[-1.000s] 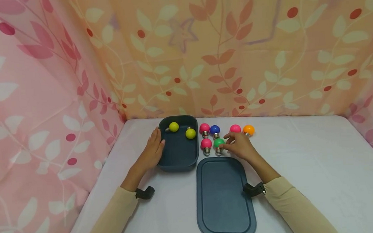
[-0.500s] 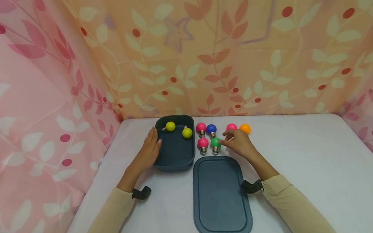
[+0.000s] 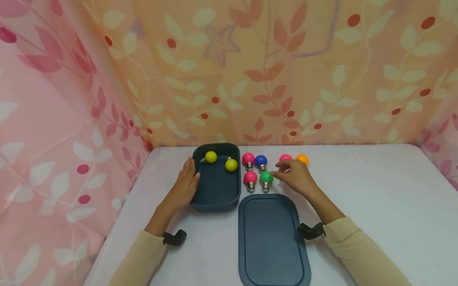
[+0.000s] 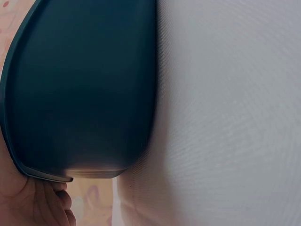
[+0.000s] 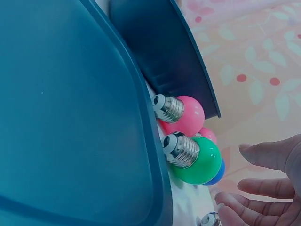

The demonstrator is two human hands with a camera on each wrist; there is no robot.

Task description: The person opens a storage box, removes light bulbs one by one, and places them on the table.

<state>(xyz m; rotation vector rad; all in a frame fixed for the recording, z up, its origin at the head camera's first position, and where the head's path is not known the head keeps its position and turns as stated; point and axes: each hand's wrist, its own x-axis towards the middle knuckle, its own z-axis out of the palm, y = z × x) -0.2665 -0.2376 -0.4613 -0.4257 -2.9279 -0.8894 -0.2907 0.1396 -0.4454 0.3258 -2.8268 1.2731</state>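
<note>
My left hand point(image 3: 185, 183) lies along the left wall of a dark blue-grey box point(image 3: 216, 189), fingers straight. In the left wrist view the fingers press against the box's outer side point(image 4: 84, 94). Two yellow bulbs point(image 3: 211, 156) lie inside the box. My right hand point(image 3: 295, 174) hovers just right of a green bulb point(image 3: 266, 177), its thumb and fingers apart and holding nothing, as the right wrist view shows. Beside the green bulb are a pink bulb point(image 3: 250, 177), a blue bulb point(image 3: 260, 160) and another pink bulb point(image 3: 248, 158).
Behind the right hand lie a partly hidden pink bulb point(image 3: 285, 157) and an orange bulb point(image 3: 302, 159). A flat blue-grey lid point(image 3: 273, 245) lies in front of the bulbs on the white-covered table point(image 3: 382, 195). Floral curtains point(image 3: 225, 82) stand behind and at the sides.
My right thumb, earlier at the green bulb's lower right side, has shifted slightly up and away from it. The left hand stays on the box. The head view has shifted slightly.
</note>
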